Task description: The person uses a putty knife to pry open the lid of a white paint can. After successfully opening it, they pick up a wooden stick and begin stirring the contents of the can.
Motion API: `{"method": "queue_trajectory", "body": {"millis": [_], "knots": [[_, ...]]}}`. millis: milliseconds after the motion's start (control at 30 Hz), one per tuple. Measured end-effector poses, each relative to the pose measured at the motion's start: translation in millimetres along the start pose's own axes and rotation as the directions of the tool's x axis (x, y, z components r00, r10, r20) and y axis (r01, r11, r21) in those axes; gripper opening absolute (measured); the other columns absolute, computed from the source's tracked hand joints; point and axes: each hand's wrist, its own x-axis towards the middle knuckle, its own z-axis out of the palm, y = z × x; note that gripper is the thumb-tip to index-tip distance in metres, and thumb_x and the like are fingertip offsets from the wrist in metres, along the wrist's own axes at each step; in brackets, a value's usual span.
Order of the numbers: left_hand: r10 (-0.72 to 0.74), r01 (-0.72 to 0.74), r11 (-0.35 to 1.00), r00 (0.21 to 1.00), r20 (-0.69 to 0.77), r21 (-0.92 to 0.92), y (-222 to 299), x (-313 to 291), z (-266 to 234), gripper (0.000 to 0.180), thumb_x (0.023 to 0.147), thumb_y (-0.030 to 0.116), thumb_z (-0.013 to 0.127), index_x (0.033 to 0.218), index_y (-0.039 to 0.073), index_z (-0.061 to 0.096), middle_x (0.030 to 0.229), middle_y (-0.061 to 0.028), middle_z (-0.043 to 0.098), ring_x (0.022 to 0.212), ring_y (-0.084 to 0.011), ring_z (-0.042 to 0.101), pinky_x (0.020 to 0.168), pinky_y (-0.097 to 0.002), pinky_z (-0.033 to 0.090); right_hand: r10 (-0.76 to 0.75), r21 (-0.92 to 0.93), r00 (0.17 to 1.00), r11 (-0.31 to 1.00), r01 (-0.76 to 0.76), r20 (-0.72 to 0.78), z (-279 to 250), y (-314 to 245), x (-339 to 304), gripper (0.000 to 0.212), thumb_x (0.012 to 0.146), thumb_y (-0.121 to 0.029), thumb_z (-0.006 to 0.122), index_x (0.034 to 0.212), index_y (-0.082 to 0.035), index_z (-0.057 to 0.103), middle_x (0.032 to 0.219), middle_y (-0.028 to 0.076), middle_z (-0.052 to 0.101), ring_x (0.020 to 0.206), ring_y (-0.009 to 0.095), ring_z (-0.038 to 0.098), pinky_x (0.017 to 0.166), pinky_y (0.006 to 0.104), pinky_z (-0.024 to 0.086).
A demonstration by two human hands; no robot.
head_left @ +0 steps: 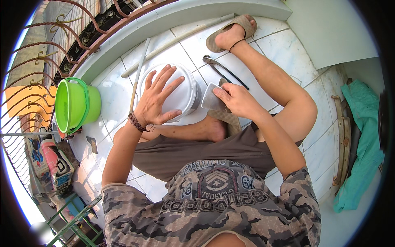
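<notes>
My left hand point(159, 101) hovers palm down, fingers spread, over a white lidded bucket point(181, 76) on the tiled floor; whether it touches the lid I cannot tell. A braided bracelet circles that wrist. My right hand point(238, 99) grips a small cup-like piece point(212, 97), grey inside with a whitish rim, just right of the bucket. Its far side and part of a dark edge are hidden by the fingers. Beyond my right hand, a pair of pincers point(224, 71) with long dark handles lies on the tiles.
A pale pipe point(177, 43) and a thin stick point(140, 72) lie beyond the bucket. At left stands a bright green bucket point(94, 105) by the curled metal railing point(51, 44). My crossed legs and slippers surround the work spot. Teal cloth point(362, 140) hangs at right.
</notes>
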Motion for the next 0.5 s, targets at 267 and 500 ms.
{"method": "queue_trajectory", "body": {"millis": [267,500], "knots": [[-0.097,0.088,0.979,0.994,0.042,0.184,17,-40,31,0.093,0.072,0.051,0.072,0.155,0.022,0.04,0.165,-0.0135,0.026,0.153,-0.0351,0.021,0.119,-0.0696,0.001,0.101,0.03,0.981,0.994,-0.107,0.164,-7,-9,-3,0.05,0.1,-0.043,0.057,0.112,0.005,0.064,0.105,0.024,0.069,0.1,0.039,0.065,0.087,0.0448,0.049],[-0.046,0.046,0.999,0.999,-0.011,0.011,20,-31,22,0.081,0.078,0.045,0.076,0.145,0.011,0.049,0.152,-0.0186,0.04,0.145,-0.0374,0.033,0.119,-0.063,0.014,-0.015,0.242,0.995,0.97,-0.01,0.1,-25,-17,-13,0.043,0.099,-0.036,0.064,0.106,0.006,0.063,0.089,0.016,0.068,0.079,0.024,0.061,0.076,0.0376,0.05]]}}
